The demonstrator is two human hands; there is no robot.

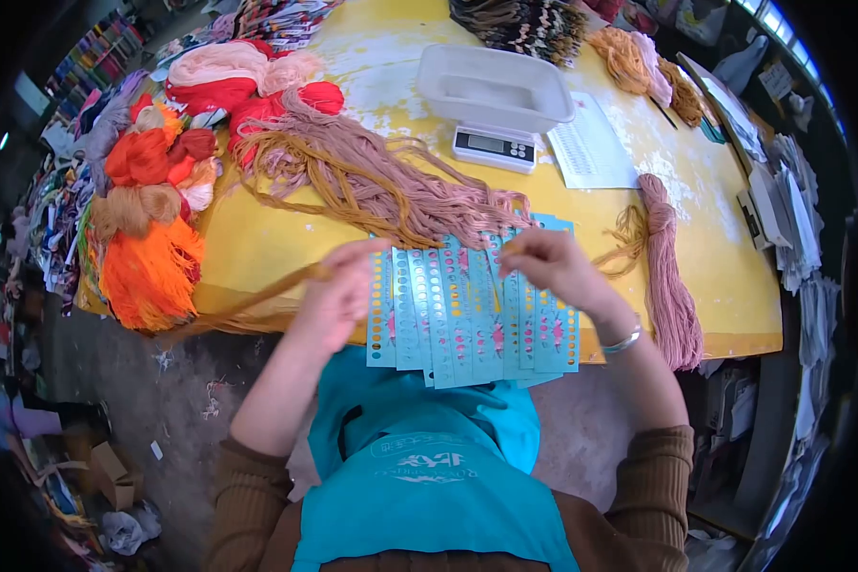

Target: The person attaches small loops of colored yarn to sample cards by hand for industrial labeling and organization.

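Threading of yarn into punched cards, by the look of it, and somewhere in the middle. Fanned out on the near edge of the yellow surface (257, 248): a row of light-blue cards (472, 310), each with a column of holes, many showing orange, yellow or pink, though whether those are threaded strands or printed dots cannot be told from here. Beyond the fingertips, a big loose bundle of dusty-pink and mustard yarn (372, 181), apparently far from used up. Judged from that, much left to do.

Left hand (338, 300) raised just over the left end of the card row, palm turned inward, fingers (357, 255) curled together on a mustard-brown strand (248, 305) that trails away from them to the left and down past the edge. Grip looks like a pinch, though motion blur softens it.

Right hand (553, 267) above the right half of the cards, wrist bent, a silver bracelet (623, 340) on it, fingers (517, 250) drawn together at their tips just over the upper edge of the cards. Something thin held between them, probably; too blurred to tell what.

Well beyond both sets of fingers: a digital scale (494, 148) with a white tray (496, 88) on top and a printed sheet (591, 148) beside it. Out to the right of the right fingers, a pink skein (672, 276) draped over the edge. Far to the left of the left fingers, heaps of orange, red and cream yarn (153, 200).
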